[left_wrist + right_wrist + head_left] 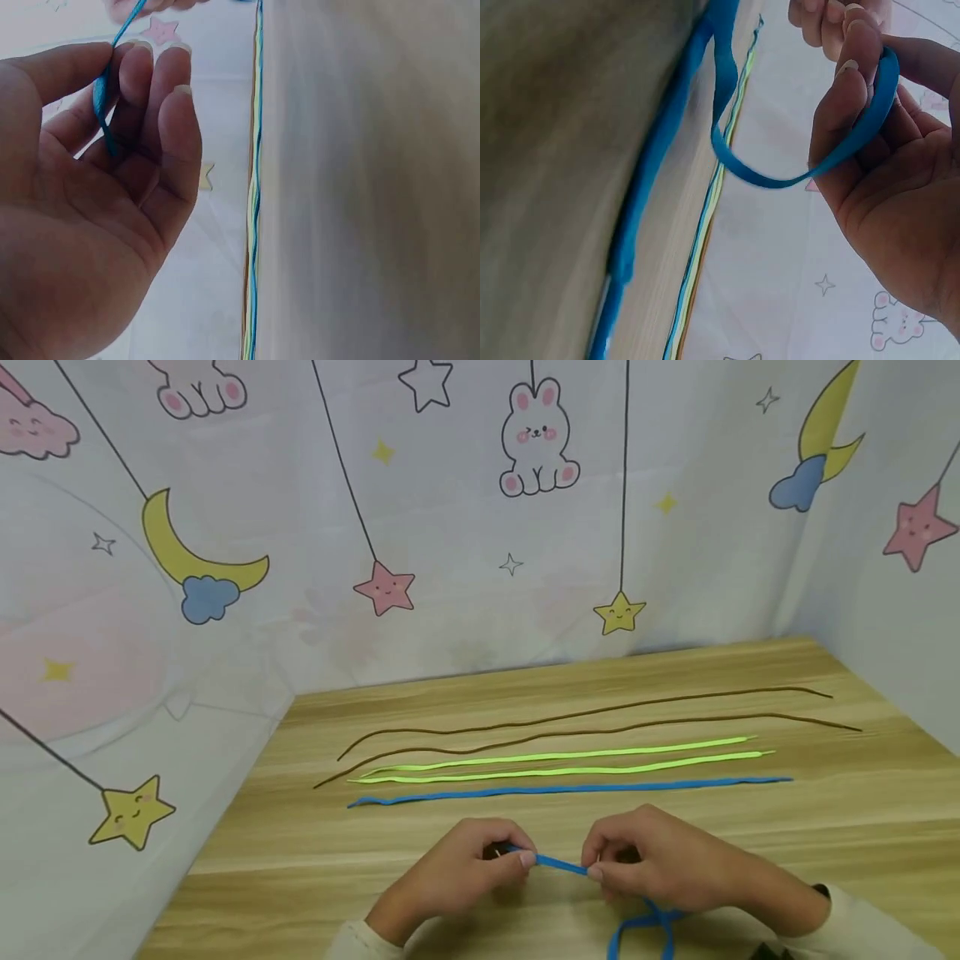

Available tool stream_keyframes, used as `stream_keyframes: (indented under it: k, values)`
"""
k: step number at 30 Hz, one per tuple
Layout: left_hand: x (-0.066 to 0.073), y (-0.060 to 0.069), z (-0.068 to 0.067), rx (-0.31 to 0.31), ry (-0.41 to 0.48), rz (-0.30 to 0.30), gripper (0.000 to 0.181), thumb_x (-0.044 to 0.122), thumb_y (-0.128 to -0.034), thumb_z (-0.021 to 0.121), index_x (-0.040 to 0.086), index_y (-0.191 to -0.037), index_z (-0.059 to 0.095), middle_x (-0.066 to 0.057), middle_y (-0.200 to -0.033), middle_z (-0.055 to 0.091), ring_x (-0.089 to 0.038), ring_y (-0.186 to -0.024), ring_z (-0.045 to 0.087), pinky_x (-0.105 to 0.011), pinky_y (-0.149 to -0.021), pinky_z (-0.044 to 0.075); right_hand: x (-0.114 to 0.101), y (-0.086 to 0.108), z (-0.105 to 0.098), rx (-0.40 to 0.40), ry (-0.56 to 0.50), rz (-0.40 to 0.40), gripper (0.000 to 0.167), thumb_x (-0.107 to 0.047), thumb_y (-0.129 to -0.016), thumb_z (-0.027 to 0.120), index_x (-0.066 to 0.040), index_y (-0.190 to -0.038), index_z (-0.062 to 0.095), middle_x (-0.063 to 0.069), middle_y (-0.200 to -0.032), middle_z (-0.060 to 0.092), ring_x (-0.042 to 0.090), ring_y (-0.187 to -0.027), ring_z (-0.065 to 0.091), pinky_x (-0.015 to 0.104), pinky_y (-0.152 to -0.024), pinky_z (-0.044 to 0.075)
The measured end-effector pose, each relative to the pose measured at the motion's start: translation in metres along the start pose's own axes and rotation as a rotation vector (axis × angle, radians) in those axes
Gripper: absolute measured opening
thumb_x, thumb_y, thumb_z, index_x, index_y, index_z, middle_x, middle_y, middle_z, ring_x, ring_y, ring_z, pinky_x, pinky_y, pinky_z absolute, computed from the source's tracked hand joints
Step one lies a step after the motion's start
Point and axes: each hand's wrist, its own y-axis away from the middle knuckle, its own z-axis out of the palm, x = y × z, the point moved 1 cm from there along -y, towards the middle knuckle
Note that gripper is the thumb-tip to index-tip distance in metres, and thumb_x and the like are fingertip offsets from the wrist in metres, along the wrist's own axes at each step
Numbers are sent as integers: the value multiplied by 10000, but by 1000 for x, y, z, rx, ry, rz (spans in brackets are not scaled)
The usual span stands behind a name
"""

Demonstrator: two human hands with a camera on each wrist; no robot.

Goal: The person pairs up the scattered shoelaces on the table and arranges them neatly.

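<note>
A flat blue shoelace [561, 863] runs between both hands near the front of the table. My left hand [480, 864] pinches it close to one end between thumb and forefinger; in the left wrist view the short end of the blue shoelace [105, 112] hangs inside the palm. A little to the right, my right hand [660, 860] pinches the same lace between thumb and fingertips. From there the lace [780, 180] loops down in the right wrist view, and its rest lies crossed on the tabletop below.
On the wooden table [337, 868], beyond the hands, lie a second blue shoelace [570, 790], two lime-green shoelaces [570, 771] and two thin brown laces [585, 731], stretched out side by side. A white cloth [465, 527] printed with stars and rabbits hangs around the table.
</note>
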Motion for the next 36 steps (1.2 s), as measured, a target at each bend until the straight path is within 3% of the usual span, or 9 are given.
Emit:
stream_keyframes:
  k: [10, 17, 24, 29, 36]
  values:
    - [-4, 11, -24, 126, 86, -13, 262, 234, -1043, 575, -9, -1021, 671, -50, -846, 691, -279, -800, 671, -372, -713, 566, 1, 3, -10, 26, -16, 90, 151, -217, -1029, 602, -108, -1064, 700, 4, -786, 715, 171, -697, 677, 288, -572, 537]
    - [-9, 14, -36, 183, 112, -6, 292, 236, -1050, 559, -41, -1012, 643, -95, -861, 678, -283, -815, 665, -377, -723, 561, 3, 4, -13, 27, 0, 87, 120, -199, -1020, 616, -118, -1053, 699, -8, -788, 690, 67, -680, 597, 283, -582, 525]
    - [-19, 21, -50, 262, 167, -46, 347, 260, -1057, 542, -79, -1042, 614, -135, -866, 658, -398, -815, 618, -366, -737, 538, 7, 6, -19, 25, 23, 120, 136, -184, -1016, 614, -116, -1073, 717, 22, -886, 701, 94, -759, 618, 304, -667, 548]
    - [-25, 23, -58, 310, 223, -61, 364, 248, -1047, 561, -114, -1048, 597, -137, -858, 644, -304, -807, 657, -349, -726, 547, 10, 9, -24, 4, 43, 123, 161, -167, -1020, 598, -124, -1099, 732, 38, -975, 698, 95, -806, 605, 302, -710, 544]
    - [-31, 24, -67, 387, 275, -97, 355, 227, -1028, 588, -128, -1034, 588, -118, -829, 647, -243, -777, 635, -343, -722, 543, 13, 12, -33, -45, 6, 87, 194, -53, -988, 576, -116, -1085, 733, 24, -902, 662, 60, -760, 551, 292, -674, 531]
